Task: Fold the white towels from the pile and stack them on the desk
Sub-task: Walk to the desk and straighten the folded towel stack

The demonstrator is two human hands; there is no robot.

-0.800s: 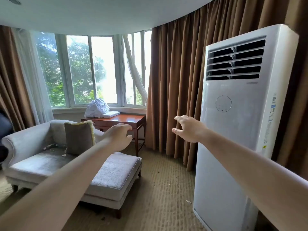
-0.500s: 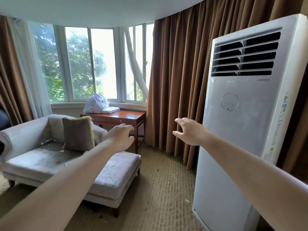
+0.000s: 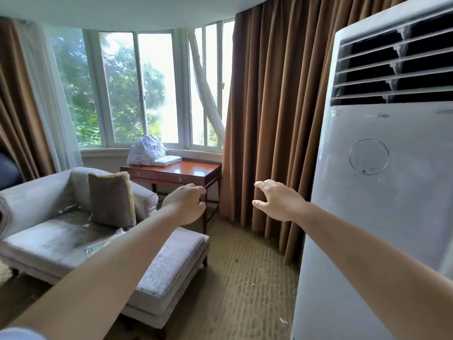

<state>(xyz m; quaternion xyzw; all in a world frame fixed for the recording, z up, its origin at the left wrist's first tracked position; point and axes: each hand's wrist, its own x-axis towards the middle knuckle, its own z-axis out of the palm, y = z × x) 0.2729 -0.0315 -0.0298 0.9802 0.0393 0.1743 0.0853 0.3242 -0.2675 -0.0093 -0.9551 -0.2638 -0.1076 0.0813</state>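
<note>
A crumpled pile of white towels (image 3: 146,151) lies on the far left end of a reddish wooden desk (image 3: 196,171) under the window. Beside the pile rests a flat folded white towel (image 3: 167,160). Both of my arms stretch forward in mid-air, well short of the desk. My left hand (image 3: 186,202) is loosely curled with nothing in it. My right hand (image 3: 276,199) has its fingers apart and slightly bent, also holding nothing.
A grey chaise sofa (image 3: 61,239) with a brown cushion (image 3: 110,200) fills the left. A tall white floor air conditioner (image 3: 377,217) stands close on my right. Brown curtains (image 3: 277,114) hang behind. Carpeted floor (image 3: 240,278) runs between sofa and air conditioner toward the desk.
The view has moved closer to the desk and the air conditioner. Both hands stay raised in front, holding nothing.
</note>
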